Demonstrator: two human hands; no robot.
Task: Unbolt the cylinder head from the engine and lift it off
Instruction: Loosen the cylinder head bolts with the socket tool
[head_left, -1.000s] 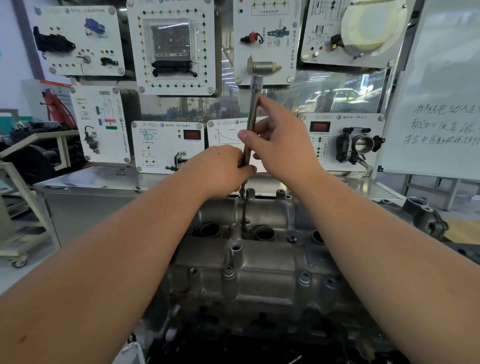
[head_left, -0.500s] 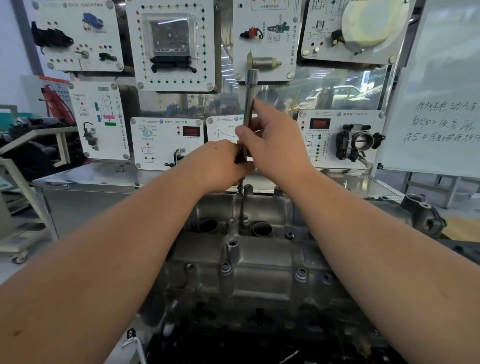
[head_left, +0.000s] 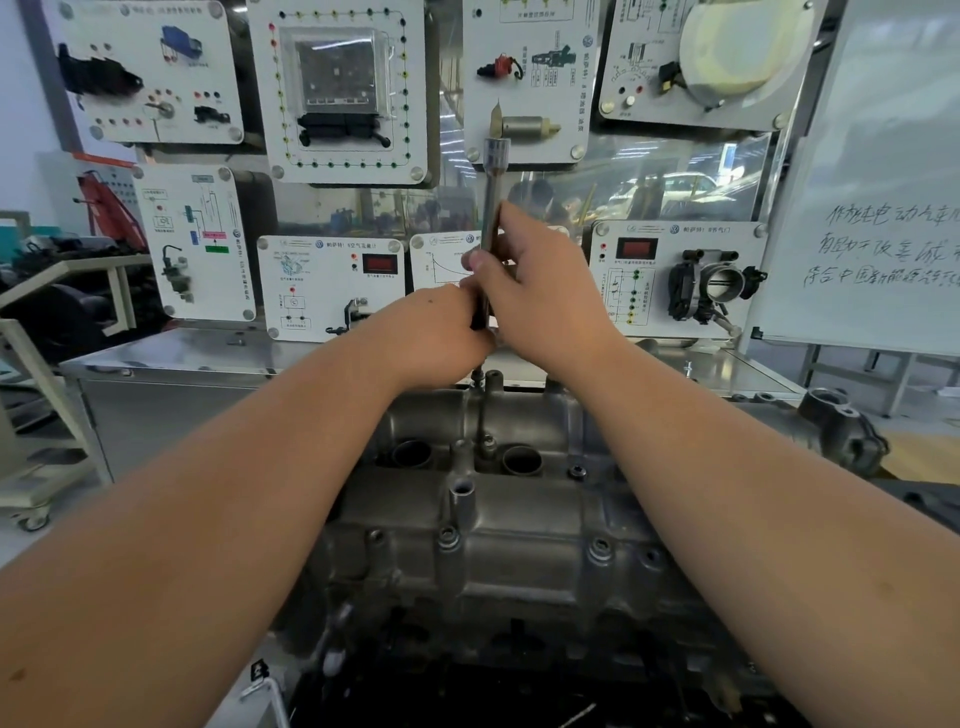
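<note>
The grey metal cylinder head (head_left: 524, 525) lies across the lower middle of the head view, with round bores and several bolts along its top. A long steel socket extension bar (head_left: 492, 197) stands upright over the head's far edge, its lower tip at a bolt (head_left: 477, 375) there. My left hand (head_left: 436, 338) grips the lower part of the bar. My right hand (head_left: 540, 291) pinches the bar just above, thumb and fingers around the shaft. The bar's middle is hidden by both hands.
A steel bench (head_left: 171, 358) stands behind the engine, backed by a wall of white training panels (head_left: 337, 88) with electrical parts. A whiteboard (head_left: 883, 182) stands at the right. A throttle body panel (head_left: 691, 280) sits at the right rear. A cart (head_left: 31, 415) is at the left.
The view has shifted slightly. My right hand's fingers have turned a little around the bar; the bar stays upright over the same bolt, and my left hand keeps its grip.
</note>
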